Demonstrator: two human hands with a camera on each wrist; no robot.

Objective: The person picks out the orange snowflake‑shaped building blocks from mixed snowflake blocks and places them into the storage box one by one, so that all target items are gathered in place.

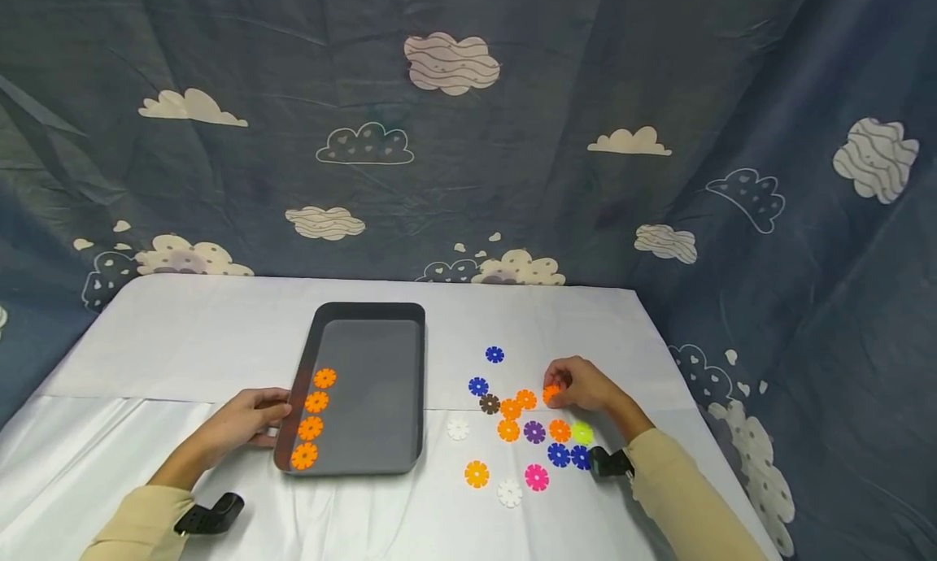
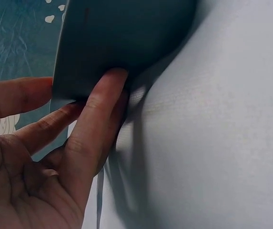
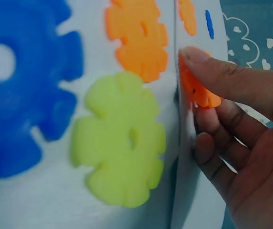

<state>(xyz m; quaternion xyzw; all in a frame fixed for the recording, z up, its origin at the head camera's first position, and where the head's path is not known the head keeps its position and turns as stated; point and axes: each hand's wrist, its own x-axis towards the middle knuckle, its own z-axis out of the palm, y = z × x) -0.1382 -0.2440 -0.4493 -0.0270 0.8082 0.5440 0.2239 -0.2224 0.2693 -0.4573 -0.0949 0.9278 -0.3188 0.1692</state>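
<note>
On the left, a dark grey rectangular tray (image 1: 373, 398) holds several orange flower-shaped discs (image 1: 311, 428) in a column along its left side. My left hand (image 1: 245, 423) grips the tray's left edge, thumb at the rim and fingers (image 2: 100, 102) against the outside and underside. Over the scattered discs at the right, my right hand (image 1: 586, 386) pinches an orange notched disc (image 1: 551, 393) between thumb and fingers. The right wrist view shows this pinched disc (image 3: 207, 98) under the thumb, partly covered. A lime-green disc (image 3: 122, 143) and a large blue disc (image 3: 26, 90) lie nearer that camera.
Loose discs lie right of the tray: orange (image 1: 560, 430), blue (image 1: 494, 354), brown (image 1: 490, 404), purple (image 1: 534, 432), pink (image 1: 537, 477) and white (image 1: 509, 493). A white cloth (image 1: 220, 333) covers the table. Behind hangs a dark blue curtain (image 1: 512, 179) with cloud prints.
</note>
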